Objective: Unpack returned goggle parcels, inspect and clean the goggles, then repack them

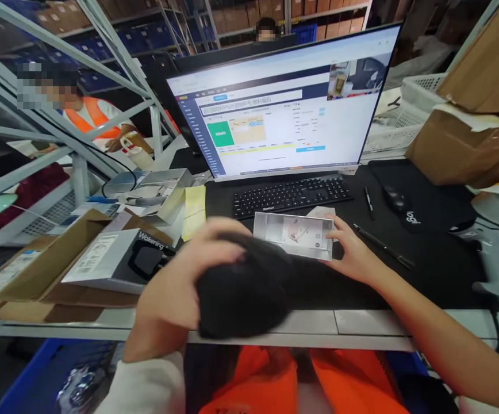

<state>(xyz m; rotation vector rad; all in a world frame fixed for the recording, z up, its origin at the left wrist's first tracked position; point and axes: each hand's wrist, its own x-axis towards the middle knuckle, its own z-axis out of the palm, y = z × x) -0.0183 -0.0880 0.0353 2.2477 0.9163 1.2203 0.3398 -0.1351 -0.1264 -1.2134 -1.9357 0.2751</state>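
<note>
My left hand is closed round a black, rounded, soft-looking item, held up over the near edge of the desk. Motion blurs both, so its exact kind does not show. A little farther off, my right hand grips the right end of a clear plastic box, thumb and fingers on either side. Inside the box lies a printed card with a small picture. The box is over the black desk mat, just in front of the keyboard. The black item partly covers the box's lower left side.
A monitor stands behind the keyboard. At left are an opened cardboard box, a grey Wakening box and yellow paper. Pens, a mouse and a barcode scanner lie at right. Two people are beyond.
</note>
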